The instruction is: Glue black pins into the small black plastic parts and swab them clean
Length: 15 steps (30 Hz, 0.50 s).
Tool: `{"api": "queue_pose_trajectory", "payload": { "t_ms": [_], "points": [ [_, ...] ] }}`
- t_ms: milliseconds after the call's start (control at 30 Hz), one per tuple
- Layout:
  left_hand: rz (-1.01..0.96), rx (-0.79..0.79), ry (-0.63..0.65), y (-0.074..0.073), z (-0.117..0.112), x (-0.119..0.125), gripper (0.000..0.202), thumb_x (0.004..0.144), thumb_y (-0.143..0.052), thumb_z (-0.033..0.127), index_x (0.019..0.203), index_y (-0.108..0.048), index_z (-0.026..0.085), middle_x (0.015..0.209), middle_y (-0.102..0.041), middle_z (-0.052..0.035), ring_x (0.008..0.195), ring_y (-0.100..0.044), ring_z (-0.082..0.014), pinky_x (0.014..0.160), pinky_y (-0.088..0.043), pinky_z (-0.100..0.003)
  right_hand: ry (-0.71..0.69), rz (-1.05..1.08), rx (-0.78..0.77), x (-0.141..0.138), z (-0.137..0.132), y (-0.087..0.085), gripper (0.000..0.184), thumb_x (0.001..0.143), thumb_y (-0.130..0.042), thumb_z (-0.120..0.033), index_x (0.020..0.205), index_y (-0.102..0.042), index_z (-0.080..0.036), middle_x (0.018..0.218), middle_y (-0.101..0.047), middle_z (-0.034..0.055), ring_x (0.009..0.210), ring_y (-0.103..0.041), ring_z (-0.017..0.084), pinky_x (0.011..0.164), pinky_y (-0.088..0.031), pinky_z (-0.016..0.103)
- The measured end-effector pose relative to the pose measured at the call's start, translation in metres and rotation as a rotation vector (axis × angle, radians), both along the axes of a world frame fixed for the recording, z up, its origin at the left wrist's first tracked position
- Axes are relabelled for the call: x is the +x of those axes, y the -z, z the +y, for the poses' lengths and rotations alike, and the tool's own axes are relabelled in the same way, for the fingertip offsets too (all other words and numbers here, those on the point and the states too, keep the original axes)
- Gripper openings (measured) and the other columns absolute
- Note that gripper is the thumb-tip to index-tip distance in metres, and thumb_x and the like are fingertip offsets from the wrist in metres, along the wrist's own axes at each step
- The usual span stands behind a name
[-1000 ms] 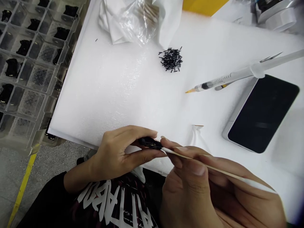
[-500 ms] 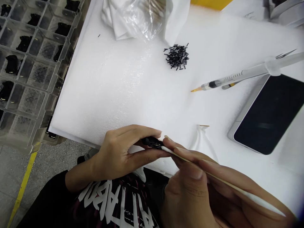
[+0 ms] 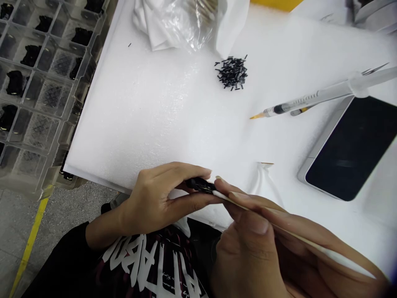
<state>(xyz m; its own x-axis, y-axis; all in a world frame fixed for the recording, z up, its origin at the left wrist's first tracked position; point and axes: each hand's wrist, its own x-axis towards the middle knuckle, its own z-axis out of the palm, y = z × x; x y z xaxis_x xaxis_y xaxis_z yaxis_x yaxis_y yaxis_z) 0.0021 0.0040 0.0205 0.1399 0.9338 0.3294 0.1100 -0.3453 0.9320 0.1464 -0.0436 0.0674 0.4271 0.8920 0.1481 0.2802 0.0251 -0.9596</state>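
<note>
My left hand [image 3: 158,198] pinches a small black part [image 3: 201,185] between thumb and fingers, just above the near edge of the white foam sheet [image 3: 161,107]. My right hand [image 3: 263,244] grips a long cotton swab [image 3: 279,229] like a pen. The swab's white tip touches the right end of the black part. Both hands meet low in the middle of the view, close to my chest.
A pile of small black pins [image 3: 232,73] lies further back on the foam. A syringe [image 3: 310,99] and a dark-screened phone [image 3: 350,149] lie at the right. A clear compartment tray [image 3: 34,82] with black parts stands left. A crumpled plastic bag [image 3: 182,22] lies at the back.
The hands have barely moved; the swab tip stays against the black part. The view has shifted slightly, so the things on the foam sit a little further right.
</note>
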Motion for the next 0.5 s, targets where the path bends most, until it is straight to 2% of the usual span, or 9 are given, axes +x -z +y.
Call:
{"api": "queue_pose_trajectory", "payload": {
  "t_ms": [167,267,367,500],
  "points": [
    [0.014,-0.027,0.003,0.000,-0.001,-0.002,0.018,0.110,-0.089,0.021,0.127,-0.083,0.019,0.119,-0.096,-0.0074,0.099,-0.095,-0.0226,0.092,-0.081,-0.030,-0.085,0.001,0.004,0.007,-0.002,0.002,0.024,0.100,-0.087,-0.005,0.116,-0.088,-0.023,0.124,-0.092,-0.0002,0.113,-0.091,0.023,0.107,-0.077,0.033],
    [0.034,-0.057,0.004,0.000,-0.002,-0.003,0.018,0.112,-0.087,0.026,0.129,-0.083,0.025,0.121,-0.096,-0.0051,0.098,-0.095,-0.0256,0.088,-0.082,-0.035,-0.091,0.028,0.018,0.009,0.003,0.001,0.025,0.099,-0.089,-0.006,0.115,-0.089,-0.025,0.121,-0.092,-0.0035,0.109,-0.092,0.021,0.104,-0.076,0.030],
    [0.038,-0.071,0.004,0.000,-0.003,-0.003,0.019,0.112,-0.086,0.028,0.131,-0.084,0.028,0.123,-0.095,-0.0047,0.096,-0.095,-0.0273,0.087,-0.083,-0.039,-0.156,0.054,0.028,0.013,0.006,0.003,0.027,0.100,-0.088,-0.007,0.118,-0.088,-0.027,0.117,-0.092,-0.0034,0.105,-0.092,0.025,0.103,-0.079,0.037],
    [0.045,-0.051,-0.005,0.001,-0.003,-0.002,0.018,0.110,-0.089,0.029,0.128,-0.085,0.026,0.117,-0.096,-0.0057,0.094,-0.095,-0.0280,0.083,-0.083,-0.037,-0.193,0.027,0.050,0.017,0.002,0.012,0.029,0.100,-0.086,-0.004,0.123,-0.086,-0.022,0.120,-0.092,0.0034,0.108,-0.092,0.030,0.102,-0.081,0.044]
  ]
}}
